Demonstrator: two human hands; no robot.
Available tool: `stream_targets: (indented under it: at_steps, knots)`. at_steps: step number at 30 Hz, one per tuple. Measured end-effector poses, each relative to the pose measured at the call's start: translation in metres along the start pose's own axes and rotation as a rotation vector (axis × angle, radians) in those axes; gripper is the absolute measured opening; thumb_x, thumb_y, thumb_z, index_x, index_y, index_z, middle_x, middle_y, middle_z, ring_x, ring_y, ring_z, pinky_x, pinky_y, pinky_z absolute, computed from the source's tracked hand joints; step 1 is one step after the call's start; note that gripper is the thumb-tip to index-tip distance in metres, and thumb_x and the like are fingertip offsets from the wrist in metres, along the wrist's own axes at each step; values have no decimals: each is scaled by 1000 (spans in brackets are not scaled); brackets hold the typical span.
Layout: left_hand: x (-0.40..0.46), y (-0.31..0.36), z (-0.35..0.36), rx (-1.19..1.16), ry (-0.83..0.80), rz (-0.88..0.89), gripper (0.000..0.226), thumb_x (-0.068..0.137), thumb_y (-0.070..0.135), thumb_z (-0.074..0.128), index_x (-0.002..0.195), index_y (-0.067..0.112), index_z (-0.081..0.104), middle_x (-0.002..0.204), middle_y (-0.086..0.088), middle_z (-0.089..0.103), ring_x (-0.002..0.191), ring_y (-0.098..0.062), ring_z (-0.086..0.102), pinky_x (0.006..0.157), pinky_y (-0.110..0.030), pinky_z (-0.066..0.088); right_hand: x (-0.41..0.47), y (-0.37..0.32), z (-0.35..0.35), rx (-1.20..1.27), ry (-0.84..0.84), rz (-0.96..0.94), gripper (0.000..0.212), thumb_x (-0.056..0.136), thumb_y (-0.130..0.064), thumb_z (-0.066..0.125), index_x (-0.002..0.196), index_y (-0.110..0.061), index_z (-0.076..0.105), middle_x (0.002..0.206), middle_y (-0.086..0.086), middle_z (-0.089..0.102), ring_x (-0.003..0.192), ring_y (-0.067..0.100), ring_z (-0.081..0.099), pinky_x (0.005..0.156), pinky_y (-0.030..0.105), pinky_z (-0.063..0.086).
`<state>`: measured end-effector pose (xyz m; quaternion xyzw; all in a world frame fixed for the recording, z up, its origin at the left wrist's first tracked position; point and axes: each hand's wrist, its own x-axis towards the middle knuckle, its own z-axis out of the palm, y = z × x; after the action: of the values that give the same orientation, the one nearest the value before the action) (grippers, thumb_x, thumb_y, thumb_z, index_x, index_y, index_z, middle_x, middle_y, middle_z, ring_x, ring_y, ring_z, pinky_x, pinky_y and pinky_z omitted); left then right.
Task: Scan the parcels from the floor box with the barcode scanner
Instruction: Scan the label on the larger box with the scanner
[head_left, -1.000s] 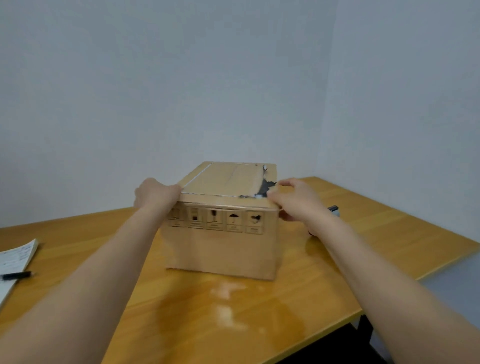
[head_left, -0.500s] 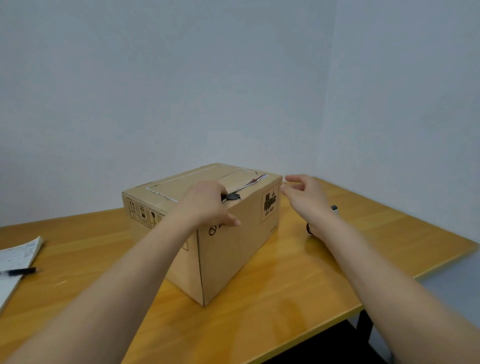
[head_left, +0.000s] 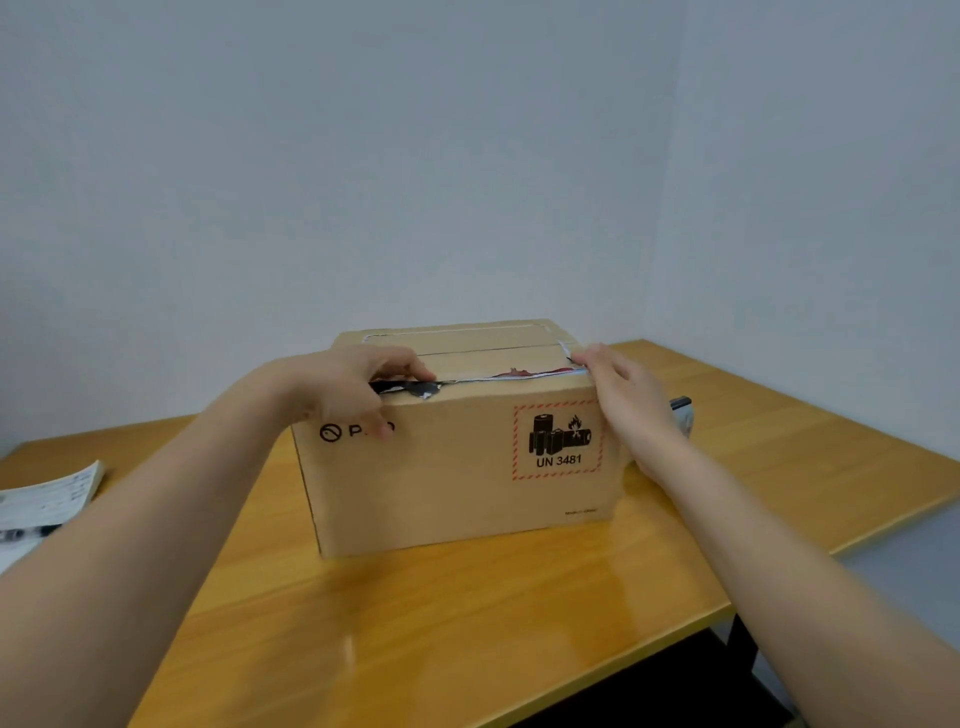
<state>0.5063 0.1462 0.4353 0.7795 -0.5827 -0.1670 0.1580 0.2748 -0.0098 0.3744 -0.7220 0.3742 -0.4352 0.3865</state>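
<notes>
A brown cardboard parcel (head_left: 447, 467) stands on the wooden table (head_left: 519, 634), its long side facing me with a red-bordered UN 3481 battery label (head_left: 558, 439). Torn tape runs along its top front edge. My left hand (head_left: 348, 389) grips the top left edge, fingers curled over the top and thumb down on the front face. My right hand (head_left: 623, 400) lies with straight fingers against the parcel's right top corner. The barcode scanner (head_left: 681, 410) sits on the table just behind my right hand, mostly hidden by it.
A stack of printed papers (head_left: 49, 499) with a black pen (head_left: 23, 532) lies at the table's left edge. Grey walls meet in a corner behind the table. The table's front and right edges drop off close to my right forearm.
The parcel has been turned on the table, from its short pictogram side to its long side with the battery label facing me. Both hands shifted along its top edge as it turned.
</notes>
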Motion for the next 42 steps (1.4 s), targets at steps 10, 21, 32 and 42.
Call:
stream_targets:
  at_steps: [10, 21, 32, 42]
  knots:
    - [23, 4, 60, 148, 897, -172, 34, 94, 20, 43, 123, 6, 54, 122, -17, 41, 105, -39, 48, 89, -44, 39, -23, -24, 10, -177, -30, -319, 44, 100, -38, 44, 86, -17, 80, 82, -6, 75, 73, 9, 61, 66, 8, 37]
    - [42, 43, 58, -145, 553, -258, 79, 74, 65, 59, 135, 17, 44, 141, -13, 42, 137, -38, 25, 110, -54, 27, 14, 10, -10, -139, -50, -216, 44, 97, -43, 50, 139, -33, 50, 150, -11, 42, 143, 11, 29, 118, 42, 24]
    - [61, 11, 36, -283, 429, -26, 60, 54, 74, 71, 100, 37, 61, 133, -4, 49, 118, -25, 51, 99, -41, 44, 13, 27, 2, -517, 85, -239, 35, 97, -49, 42, 128, -41, 55, 138, -11, 45, 134, 23, 24, 111, 48, 22]
    - [57, 29, 25, 323, 614, -10, 52, 79, 45, 71, 121, 17, 59, 146, -9, 30, 126, -29, 44, 104, -46, 38, -1, 80, -50, -718, 213, 157, 56, 88, -41, 53, 137, -16, 44, 136, 15, 42, 128, 35, 34, 103, 47, 33]
